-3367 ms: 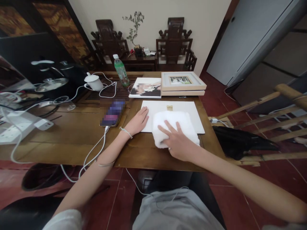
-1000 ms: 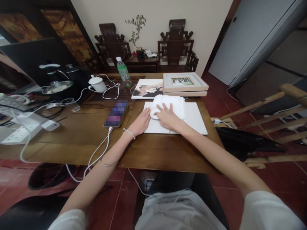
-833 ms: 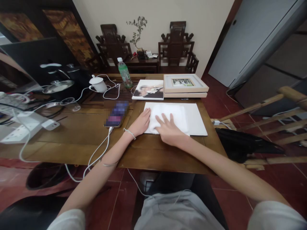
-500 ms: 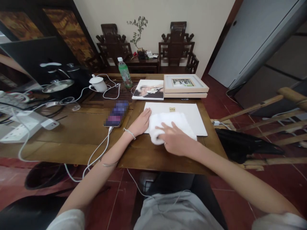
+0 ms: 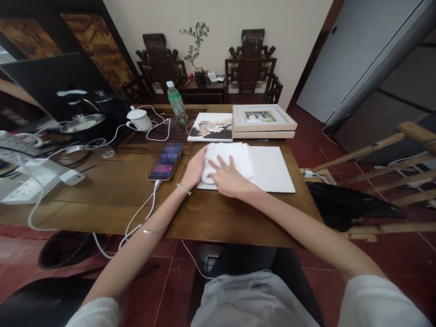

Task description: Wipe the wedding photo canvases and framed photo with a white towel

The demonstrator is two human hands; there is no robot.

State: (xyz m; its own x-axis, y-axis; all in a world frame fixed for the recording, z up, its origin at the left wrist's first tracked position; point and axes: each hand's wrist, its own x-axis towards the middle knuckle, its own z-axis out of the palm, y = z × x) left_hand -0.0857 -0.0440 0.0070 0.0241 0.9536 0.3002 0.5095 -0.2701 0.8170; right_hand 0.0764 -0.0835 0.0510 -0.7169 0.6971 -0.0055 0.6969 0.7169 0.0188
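Observation:
A folded white towel [image 5: 240,159] lies over the left part of a flat white board [image 5: 272,170] on the wooden table. My right hand [image 5: 228,179] presses down on the towel and grips it, fingers spread across its top. Beside the towel, at the board's left edge, rests my left hand [image 5: 195,168], its fingers stretched out and touching or nearly touching the cloth. The board's left side is mostly covered by towel and hands.
Behind the board are a photo print [image 5: 213,129] and stacked light-wood frames [image 5: 264,122]. On the left stand a charging phone [image 5: 166,161], a white lidded cup [image 5: 139,119], a green-labelled bottle [image 5: 177,104] and a power strip [image 5: 32,184]. White cables cross the table [image 5: 112,206].
My right hand has moved the towel left and away from me across the board, covering the small gold label. My left hand has shifted slightly left and turned onto its edge.

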